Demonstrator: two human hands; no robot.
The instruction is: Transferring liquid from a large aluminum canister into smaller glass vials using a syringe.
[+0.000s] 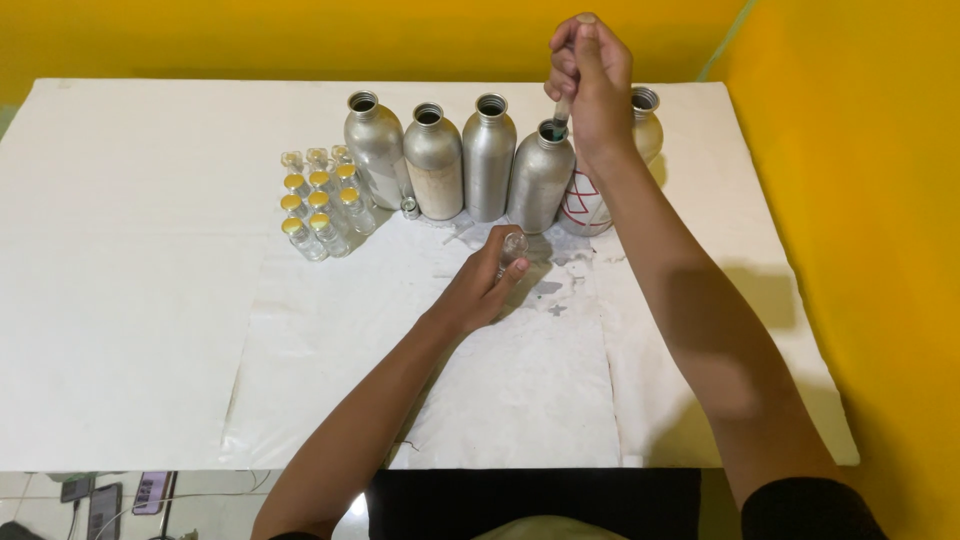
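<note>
My left hand [482, 284] rests on the white table and holds a small clear glass vial [514, 246] upright. My right hand [590, 75] is raised over the row of metal bottles and grips a thin syringe or dropper [561, 113], whose tip dips into the open neck of the fourth silver bottle [540, 178]. Other open silver bottles [432, 160] stand in the same row at the back of the table.
A cluster of small glass vials with yellow caps [318, 202] stands left of the bottles. One bottle at the right end has a red and white label [583, 205]. White paper sheets [520, 390] cover the table. Yellow walls surround it.
</note>
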